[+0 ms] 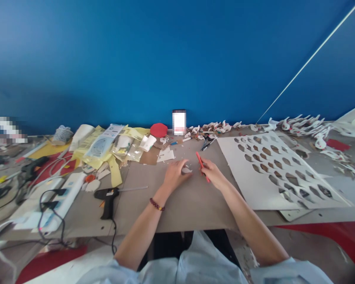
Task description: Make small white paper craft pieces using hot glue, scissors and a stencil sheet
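My right hand (212, 172) is closed round a slim red pen (202, 166), which slants over the middle of the table. Across a short gap from it, my left hand (176, 173) curls its thumb and fingers about a small white piece (186, 170). That piece is partly hidden by the fingers, so its full shape is unclear. A bead bracelet (157, 204) circles my left wrist. Just beyond the hands lie white paper scraps (165, 155), a blue-handled tool (177, 142) and a dark pen (209, 144).
To the right lies a white sheet (242, 181) with rows of cut-out holes. White bird-shaped pieces (301, 126) line the wall. A black glue gun (108, 201) with a cord lies left, near a power strip (66, 201). A phone (179, 122) stands against the blue wall (165, 59).
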`<action>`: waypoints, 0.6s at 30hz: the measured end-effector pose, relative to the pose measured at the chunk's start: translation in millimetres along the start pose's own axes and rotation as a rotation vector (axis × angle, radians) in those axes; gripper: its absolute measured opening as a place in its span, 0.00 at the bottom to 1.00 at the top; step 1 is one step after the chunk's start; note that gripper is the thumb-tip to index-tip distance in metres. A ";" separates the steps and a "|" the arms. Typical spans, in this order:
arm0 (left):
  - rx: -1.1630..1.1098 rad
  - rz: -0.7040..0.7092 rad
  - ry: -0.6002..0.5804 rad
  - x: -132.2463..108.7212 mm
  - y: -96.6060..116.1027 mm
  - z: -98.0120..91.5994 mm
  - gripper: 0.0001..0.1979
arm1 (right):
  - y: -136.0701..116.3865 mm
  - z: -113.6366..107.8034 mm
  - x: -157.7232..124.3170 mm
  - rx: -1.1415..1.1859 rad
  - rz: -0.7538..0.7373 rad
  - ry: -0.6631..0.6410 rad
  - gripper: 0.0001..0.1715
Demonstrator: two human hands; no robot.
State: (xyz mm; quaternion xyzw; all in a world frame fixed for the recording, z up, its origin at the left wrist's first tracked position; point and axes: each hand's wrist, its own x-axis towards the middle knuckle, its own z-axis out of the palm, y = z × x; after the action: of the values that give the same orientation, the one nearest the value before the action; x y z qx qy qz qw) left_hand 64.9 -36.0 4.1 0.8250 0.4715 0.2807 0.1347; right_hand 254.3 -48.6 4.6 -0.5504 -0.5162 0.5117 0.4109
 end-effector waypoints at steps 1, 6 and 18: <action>0.012 0.031 -0.047 -0.4 1.7 1.8 0.25 | 2.1 -1.7 3.2 -0.141 -0.041 0.053 0.32; 0.018 0.124 -0.131 -3.5 4.9 9.8 0.22 | 2.1 -3.3 5.6 -0.674 -0.273 0.100 0.27; 0.078 0.105 -0.128 -3.5 4.5 8.0 0.20 | 2.6 2.7 42.5 -0.998 -0.298 0.097 0.22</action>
State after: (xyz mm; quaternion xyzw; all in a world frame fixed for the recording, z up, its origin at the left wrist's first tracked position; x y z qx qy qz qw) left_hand 71.4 -41.0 -1.3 0.8694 0.4287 0.2157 0.1175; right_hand 249.5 -7.2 -4.2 -0.6229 -0.7503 0.1131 0.1904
